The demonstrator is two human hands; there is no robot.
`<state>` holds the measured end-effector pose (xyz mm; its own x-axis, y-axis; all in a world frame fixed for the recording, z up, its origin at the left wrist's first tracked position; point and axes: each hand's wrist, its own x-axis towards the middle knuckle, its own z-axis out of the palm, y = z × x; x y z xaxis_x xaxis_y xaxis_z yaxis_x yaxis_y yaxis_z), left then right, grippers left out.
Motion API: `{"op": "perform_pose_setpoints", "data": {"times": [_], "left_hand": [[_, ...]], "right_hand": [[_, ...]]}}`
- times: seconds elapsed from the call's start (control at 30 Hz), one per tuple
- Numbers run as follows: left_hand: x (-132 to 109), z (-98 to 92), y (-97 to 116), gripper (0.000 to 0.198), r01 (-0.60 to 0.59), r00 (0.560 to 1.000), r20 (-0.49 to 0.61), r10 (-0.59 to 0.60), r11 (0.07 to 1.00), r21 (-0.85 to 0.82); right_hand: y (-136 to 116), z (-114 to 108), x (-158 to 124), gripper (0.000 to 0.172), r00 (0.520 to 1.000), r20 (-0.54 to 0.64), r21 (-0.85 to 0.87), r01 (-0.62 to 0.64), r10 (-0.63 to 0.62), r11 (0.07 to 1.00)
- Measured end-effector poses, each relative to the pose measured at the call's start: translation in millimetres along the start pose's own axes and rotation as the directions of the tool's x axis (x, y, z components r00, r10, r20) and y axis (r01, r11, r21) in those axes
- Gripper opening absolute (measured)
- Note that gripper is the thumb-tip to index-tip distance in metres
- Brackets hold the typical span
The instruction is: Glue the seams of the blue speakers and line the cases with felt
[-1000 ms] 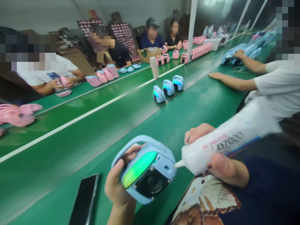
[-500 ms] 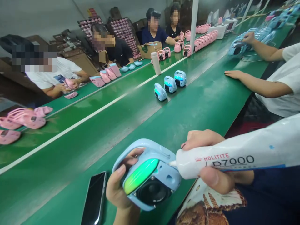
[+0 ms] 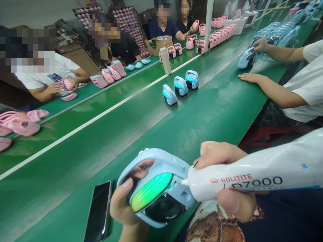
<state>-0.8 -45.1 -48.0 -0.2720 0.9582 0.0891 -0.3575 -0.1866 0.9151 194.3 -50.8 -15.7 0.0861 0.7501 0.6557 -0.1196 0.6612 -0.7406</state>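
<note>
My left hand (image 3: 123, 205) grips a light blue portable speaker (image 3: 161, 159) from its left side, fingers passing under the carry handle. A strip on the speaker's front glows green and yellow above a round black driver. In my right hand (image 3: 234, 201) is a white glue tube (image 3: 207, 181) printed "HOLITITE", lying almost level, with thumb below and fingers behind. Its narrow nozzle points left at the speaker's upper right front, beside small holes there; whether it touches cannot be made out. A black phone (image 3: 98, 211) lies on the table left of my left hand.
Three lit blue speakers (image 3: 180, 86) stand on the green belt (image 3: 121, 124) ahead. A pale bottle (image 3: 165, 61) stands behind them. Co-workers sit across with pink housings (image 3: 108, 75); at right, a co-worker's hand (image 3: 259, 44) holds a blue speaker. A white post (image 3: 209, 25) rises at the back.
The nozzle has shifted slightly down and left against the speaker's front. The co-worker at right has brought a blue speaker nearer. My view has tilted a little.
</note>
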Motion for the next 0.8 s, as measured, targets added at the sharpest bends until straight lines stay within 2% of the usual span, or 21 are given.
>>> {"op": "perform_pose_setpoints", "data": {"times": [0.07, 0.13, 0.3, 0.5, 0.53, 0.63, 0.67, 0.73, 0.8], "left_hand": [[2.8, 1.0, 0.6, 0.019, -0.045, 0.999, 0.01, 0.045, 0.999, 0.024], [5.0, 0.6, 1.0, 0.02, -0.048, 0.999, 0.009, 0.048, 0.998, 0.036], [5.4, -3.7, 0.7, 0.017, 0.04, 0.999, -0.023, -0.039, 0.998, 0.038], [-3.0, 6.6, 3.7, 0.021, 0.098, 0.991, -0.095, -0.097, 0.995, 0.004], [-4.0, 8.8, 4.7, 0.02, 0.108, 0.989, -0.105, -0.107, 0.994, 0.0], [-4.7, 10.6, 6.3, 0.019, 0.11, 0.99, -0.091, -0.109, 0.994, 0.008], [-4.3, 9.6, 6.2, 0.02, 0.104, 0.991, -0.082, -0.103, 0.994, 0.011], [-3.0, 6.6, 5.4, 0.02, 0.108, 0.992, -0.07, -0.107, 0.994, 0.01], [-1.2, 4.3, 4.4, 0.018, 0.129, 0.99, -0.055, -0.129, 0.992, -0.012]], "right_hand": [[-2.2, 3.0, 0.7, 0.027, 0.996, -0.087, 0.037, 0.01, -0.007, 0.999], [-3.7, 3.0, -0.1, 0.029, 0.995, -0.1, 0.009, 0.009, -0.008, 1.0], [-2.5, 0.8, -2.5, 0.027, 0.995, -0.089, -0.021, 0.032, -0.033, 0.999], [-5.7, 9.5, 8.0, 0.026, 0.983, -0.185, 0.023, 0.008, -0.003, 1.0], [-8.3, 10.4, 10.8, 0.029, 0.984, -0.176, 0.003, -0.011, 0.011, 1.0], [-15.6, 11.9, 16.6, 0.055, 0.971, -0.205, -0.062, -0.137, 0.122, 0.989], [-16.6, 12.1, 16.8, 0.057, 0.966, -0.217, -0.062, -0.154, 0.137, 0.986], [-15.3, 11.2, 14.0, 0.047, 0.974, -0.196, -0.029, -0.118, 0.11, 0.993], [-11.0, 8.2, 8.0, 0.033, 0.992, -0.113, 0.009, -0.058, 0.059, 0.998]]}}
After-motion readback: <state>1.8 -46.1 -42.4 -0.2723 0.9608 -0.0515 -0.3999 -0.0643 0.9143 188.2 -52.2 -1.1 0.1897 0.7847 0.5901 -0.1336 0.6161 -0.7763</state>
